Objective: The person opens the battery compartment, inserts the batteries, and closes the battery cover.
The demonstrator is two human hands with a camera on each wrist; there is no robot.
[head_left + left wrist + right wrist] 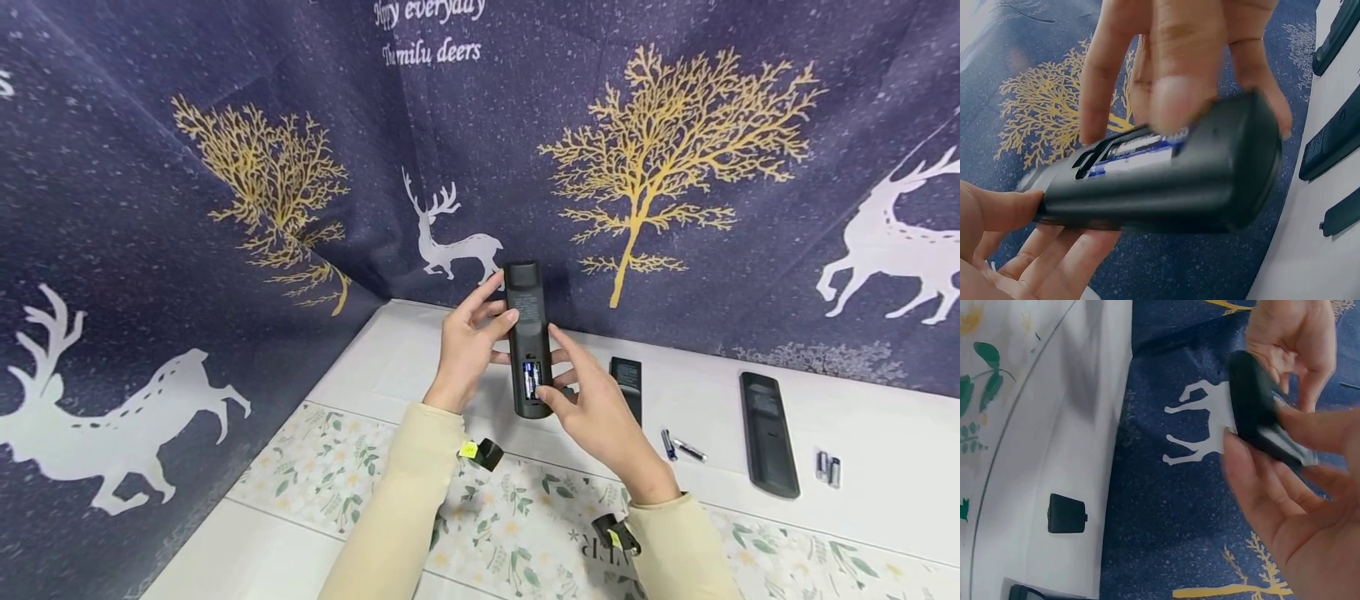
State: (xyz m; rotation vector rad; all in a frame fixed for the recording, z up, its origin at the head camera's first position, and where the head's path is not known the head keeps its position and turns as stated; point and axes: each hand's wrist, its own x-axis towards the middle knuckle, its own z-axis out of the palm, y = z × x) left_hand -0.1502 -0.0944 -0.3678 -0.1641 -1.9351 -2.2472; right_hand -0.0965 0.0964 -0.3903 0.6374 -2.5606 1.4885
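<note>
A black remote control [528, 333] is held up with its back facing me and its battery compartment uncovered. Two blue-and-silver batteries [1135, 159] lie side by side in that compartment. My left hand [470, 346] grips the upper part of the remote, thumb on the back and fingers behind. Around the lower end, my right hand [592, 400] holds the remote, its thumb on the batteries and its other fingers by the far side. In the right wrist view the remote [1250, 400] is seen from its end, and the batteries are hidden.
A small black battery cover [1067, 514] lies on the white table. Right of my hands are another remote [628, 379], partly hidden, a third, opened remote [770, 433], and loose batteries [688, 450] with another pair [828, 469]. A dark patterned cloth [465, 167] hangs behind.
</note>
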